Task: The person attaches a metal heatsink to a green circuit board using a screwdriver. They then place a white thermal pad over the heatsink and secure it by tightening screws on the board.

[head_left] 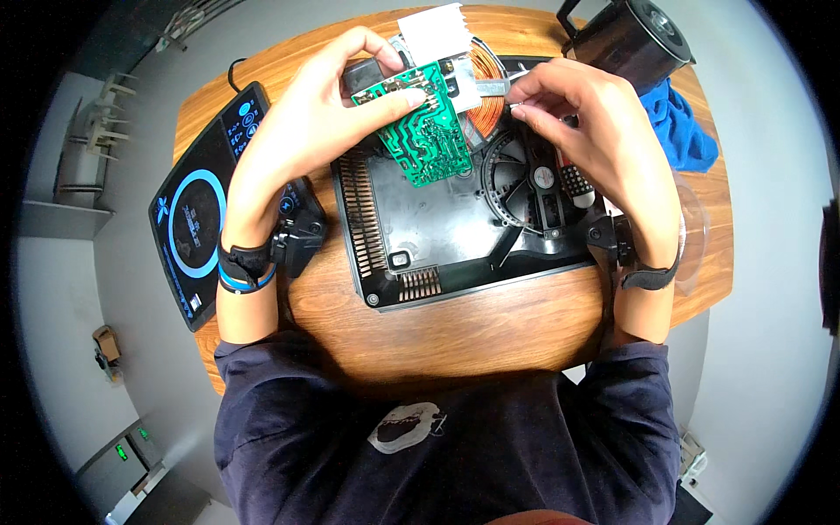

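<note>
While the left hand (315,114) is gripping a green circuit board (420,140), its thumb is pressing on the printed face and its fingers are curling behind the board's far side. The board is tilting over the far part of an open black plastic housing (416,223), which is lying in the middle of the wooden table (437,341), between its left and right edges. A white finned block (433,31) is sticking out beyond the board toward the table's far edge, and a copper coil (486,115) is showing just to the right of the board. Beside the coil, the right hand (604,114) is bringing its thumb and forefinger close together near the end of a small grey bar (493,87); whether that grip is pinching the bar or something thinner, I cannot tell. Nearer the table's front edge, a round black fan (512,179) is sitting inside the housing.

Along the table's left edge, a flat black panel (194,223) is lying with a blue ring on its face. At the far right corner, a dark jug (617,48) is standing, a blue cloth (687,131) is lying crumpled just beside it, and a clear plastic disc (697,232) is resting along the right edge.
</note>
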Motion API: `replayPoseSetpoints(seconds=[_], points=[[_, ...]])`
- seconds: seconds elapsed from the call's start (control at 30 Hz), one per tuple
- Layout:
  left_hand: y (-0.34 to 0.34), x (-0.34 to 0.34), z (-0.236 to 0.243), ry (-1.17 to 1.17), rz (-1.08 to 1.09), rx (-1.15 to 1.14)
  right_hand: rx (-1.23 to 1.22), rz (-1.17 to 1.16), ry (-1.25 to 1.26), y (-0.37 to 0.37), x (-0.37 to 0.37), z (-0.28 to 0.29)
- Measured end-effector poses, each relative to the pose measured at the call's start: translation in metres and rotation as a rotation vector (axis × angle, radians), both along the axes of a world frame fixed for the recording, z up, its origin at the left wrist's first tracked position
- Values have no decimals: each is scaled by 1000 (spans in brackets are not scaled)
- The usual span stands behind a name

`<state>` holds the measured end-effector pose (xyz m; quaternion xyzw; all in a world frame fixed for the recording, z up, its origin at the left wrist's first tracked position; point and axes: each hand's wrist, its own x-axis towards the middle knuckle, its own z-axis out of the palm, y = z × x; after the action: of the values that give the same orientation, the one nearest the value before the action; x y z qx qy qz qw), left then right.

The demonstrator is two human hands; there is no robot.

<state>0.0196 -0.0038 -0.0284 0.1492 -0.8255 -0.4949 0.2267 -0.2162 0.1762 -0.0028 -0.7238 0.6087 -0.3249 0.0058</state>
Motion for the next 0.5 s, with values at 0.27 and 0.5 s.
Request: replayPoseSetpoints(seconds=[0.27, 0.5], points=[[39, 30, 43, -144, 428, -695, 15, 137, -60, 4, 12, 13], [82, 18, 58, -105, 87, -389, 120, 133, -205, 22, 38, 26]])
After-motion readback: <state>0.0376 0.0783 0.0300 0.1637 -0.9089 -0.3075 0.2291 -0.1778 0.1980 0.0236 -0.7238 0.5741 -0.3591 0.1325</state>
